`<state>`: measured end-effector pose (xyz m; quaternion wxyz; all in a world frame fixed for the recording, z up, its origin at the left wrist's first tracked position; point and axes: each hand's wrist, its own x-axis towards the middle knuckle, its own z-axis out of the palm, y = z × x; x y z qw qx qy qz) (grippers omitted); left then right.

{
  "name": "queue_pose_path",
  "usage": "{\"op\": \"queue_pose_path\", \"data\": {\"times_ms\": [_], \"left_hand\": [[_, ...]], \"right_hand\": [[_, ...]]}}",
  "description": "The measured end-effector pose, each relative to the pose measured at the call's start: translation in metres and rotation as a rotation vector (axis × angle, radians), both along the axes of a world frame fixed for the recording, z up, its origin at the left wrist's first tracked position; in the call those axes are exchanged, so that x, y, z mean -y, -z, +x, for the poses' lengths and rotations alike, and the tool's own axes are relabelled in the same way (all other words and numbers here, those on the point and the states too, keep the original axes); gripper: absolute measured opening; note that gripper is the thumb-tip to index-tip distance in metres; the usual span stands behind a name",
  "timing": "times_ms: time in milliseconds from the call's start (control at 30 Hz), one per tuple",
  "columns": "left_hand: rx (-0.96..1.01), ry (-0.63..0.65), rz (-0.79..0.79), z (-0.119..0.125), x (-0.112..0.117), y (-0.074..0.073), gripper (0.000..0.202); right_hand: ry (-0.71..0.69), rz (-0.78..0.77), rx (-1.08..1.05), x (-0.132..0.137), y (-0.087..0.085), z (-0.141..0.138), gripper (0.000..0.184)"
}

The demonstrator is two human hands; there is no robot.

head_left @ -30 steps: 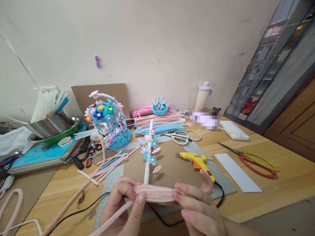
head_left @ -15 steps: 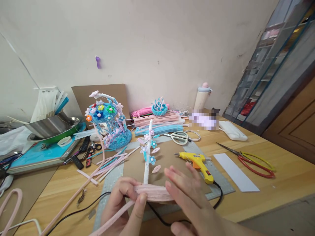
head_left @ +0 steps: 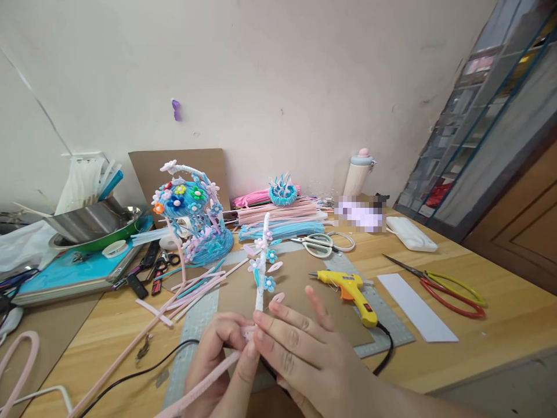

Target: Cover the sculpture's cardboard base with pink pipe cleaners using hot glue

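Observation:
My left hand [head_left: 221, 354] is closed, thumb and fingers pinching the pale pink pipe-cleaner base [head_left: 248, 334]. A loose pink pipe cleaner [head_left: 204, 380] trails from it toward the lower left. Out of the base rises an upright white fuzzy stem [head_left: 259, 299] with small blue and lilac flowers and pink leaf loops. My right hand [head_left: 304, 354] lies over the right side of the base, fingers stretched and somewhat spread, hiding most of it. Its fingertips reach the foot of the stem; its thumb is mostly hidden underneath.
A yellow glue gun [head_left: 348, 290] lies on the cardboard and cutting mat, its cord running behind my hands. Red-and-yellow-handled scissors [head_left: 448, 293] and a white strip [head_left: 418, 307] are at right. Behind stand a flowered blue pipe-cleaner piece [head_left: 191, 203] and bundled pipe cleaners [head_left: 282, 215].
My right hand has moved left and now lies flat over the base, covering the pink coils that showed before. The left hand keeps its pinch in nearly the same place.

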<state>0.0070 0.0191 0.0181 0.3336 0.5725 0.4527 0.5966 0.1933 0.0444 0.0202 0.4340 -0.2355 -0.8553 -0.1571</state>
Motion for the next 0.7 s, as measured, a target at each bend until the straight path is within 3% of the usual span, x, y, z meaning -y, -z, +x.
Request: {"op": "queue_pose_path", "data": {"times_ms": [233,700], "left_hand": [[0.137,0.019,-0.041,0.0016,0.0005,0.0037,0.019],[0.042,0.031,-0.037,-0.0033,0.0051,0.0003,0.022]], "right_hand": [[0.051,-0.008,-0.012,0.0050,-0.0064,-0.0031,0.033],[0.027,0.047,0.010,0.0007,-0.0053,-0.0055,0.032]]}}
